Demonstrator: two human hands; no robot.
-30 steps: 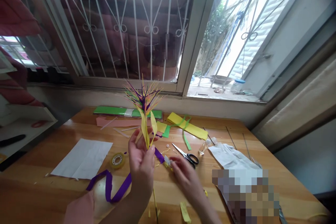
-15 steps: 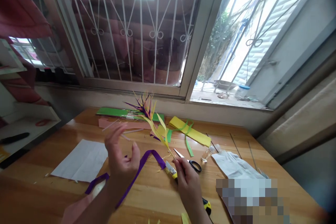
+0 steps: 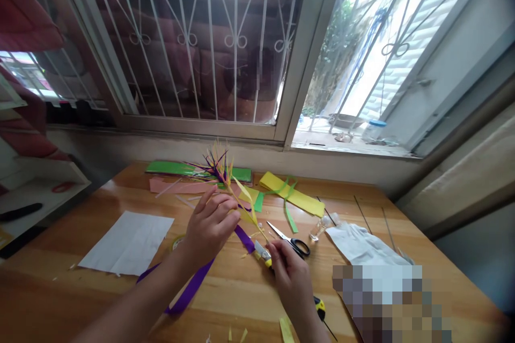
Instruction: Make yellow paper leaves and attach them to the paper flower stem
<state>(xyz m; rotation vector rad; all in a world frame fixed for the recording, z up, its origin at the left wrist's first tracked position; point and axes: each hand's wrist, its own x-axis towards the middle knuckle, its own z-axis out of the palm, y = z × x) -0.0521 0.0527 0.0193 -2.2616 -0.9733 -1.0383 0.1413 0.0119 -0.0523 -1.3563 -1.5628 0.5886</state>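
Observation:
My right hand (image 3: 290, 265) pinches the lower end of the thin stem of a paper flower (image 3: 217, 169). The flower has a spiky head of purple, pink and yellow strips, with long yellow leaves (image 3: 243, 193) along its tilted stem. My left hand (image 3: 215, 225) is closed at a lower yellow leaf beside the stem; its fingertips pinch there, partly hiding the leaf. Under the hands lie a purple paper strip (image 3: 193, 286), a yellow box cutter (image 3: 263, 254) and scissors with black handles (image 3: 295, 244).
Green paper (image 3: 169, 168), pink paper (image 3: 177, 186) and a folded yellow sheet (image 3: 298, 198) lie along the back. A white sheet (image 3: 129, 244) is at left. A small clear bottle (image 3: 317, 229), a white cloth (image 3: 358, 244) and thin wires (image 3: 362, 218) are at right.
My left hand has swung right and forward from open beside the flower to closed at its leaf. The right hand keeps its pinch on the stem. The purple strip has shifted.

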